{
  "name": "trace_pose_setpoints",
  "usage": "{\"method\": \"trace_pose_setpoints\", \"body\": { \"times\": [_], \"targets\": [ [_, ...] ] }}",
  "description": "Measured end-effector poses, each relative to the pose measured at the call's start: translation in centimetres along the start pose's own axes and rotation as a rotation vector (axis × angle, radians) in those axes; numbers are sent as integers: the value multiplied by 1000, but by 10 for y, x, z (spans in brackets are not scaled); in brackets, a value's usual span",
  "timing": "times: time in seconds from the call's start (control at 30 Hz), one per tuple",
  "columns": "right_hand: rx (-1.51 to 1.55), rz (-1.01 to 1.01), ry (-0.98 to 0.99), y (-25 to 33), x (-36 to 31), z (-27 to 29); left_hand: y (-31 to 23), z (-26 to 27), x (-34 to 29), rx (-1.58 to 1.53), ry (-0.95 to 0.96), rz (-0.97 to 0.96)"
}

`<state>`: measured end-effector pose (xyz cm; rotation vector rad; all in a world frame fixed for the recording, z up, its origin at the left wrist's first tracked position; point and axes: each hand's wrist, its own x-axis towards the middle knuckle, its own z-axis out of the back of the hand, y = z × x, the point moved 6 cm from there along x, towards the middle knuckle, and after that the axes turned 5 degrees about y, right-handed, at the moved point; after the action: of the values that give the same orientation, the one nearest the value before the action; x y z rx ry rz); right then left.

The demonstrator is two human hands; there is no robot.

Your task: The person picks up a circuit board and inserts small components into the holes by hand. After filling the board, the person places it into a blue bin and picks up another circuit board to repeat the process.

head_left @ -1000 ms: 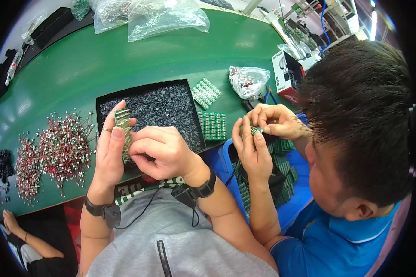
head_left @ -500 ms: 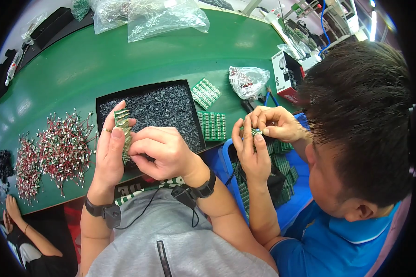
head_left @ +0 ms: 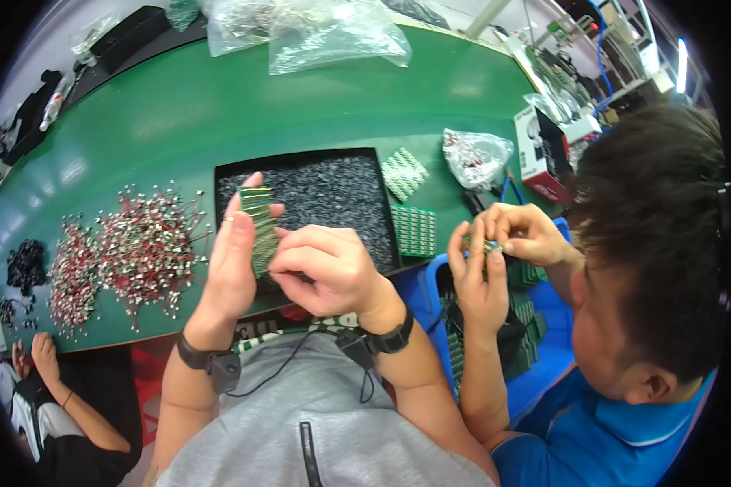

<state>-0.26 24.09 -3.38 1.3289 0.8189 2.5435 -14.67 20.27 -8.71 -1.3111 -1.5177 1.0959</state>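
My left hand [head_left: 235,264] grips a green circuit board panel [head_left: 260,231] upright, with the thumb in front and fingers behind it. At the panel's lower right edge is my right hand [head_left: 325,268], its thumb and index finger pinched together. Whatever may be between those fingertips is too small to make out. Behind both hands lies a shallow black tray [head_left: 388,213] filled with many small dark parts [head_left: 325,187].
Piles of red-wired connectors [head_left: 146,252] and black parts [head_left: 26,266] lie left. Panels [head_left: 414,231] sit right of the tray. A co-worker [head_left: 642,268] handles a small piece above a blue bin [head_left: 556,312]. Another person's hands [head_left: 45,357] rest at the left edge. Plastic bags [head_left: 333,36] lie behind.
The whole scene has shifted rightward in view as my head turned. The panel in my left hand shows more of its face now. My right hand stays at its edge.
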Motion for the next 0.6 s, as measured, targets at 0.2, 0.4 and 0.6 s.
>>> {"method": "trace_pose_setpoints", "body": {
  "times": [0.2, 0.4, 0.6],
  "targets": [
    [-16, -43, 23, 0, 0, 1, 2, 0, 2, 9, 21, -10],
    [-17, 20, 9, 0, 0, -3, -2, 1, 1, 81, -8, -9],
    [2, -88, -36, -4, -3, 2, -3, 9, 0, -19, -157, -66]
  ]
}}
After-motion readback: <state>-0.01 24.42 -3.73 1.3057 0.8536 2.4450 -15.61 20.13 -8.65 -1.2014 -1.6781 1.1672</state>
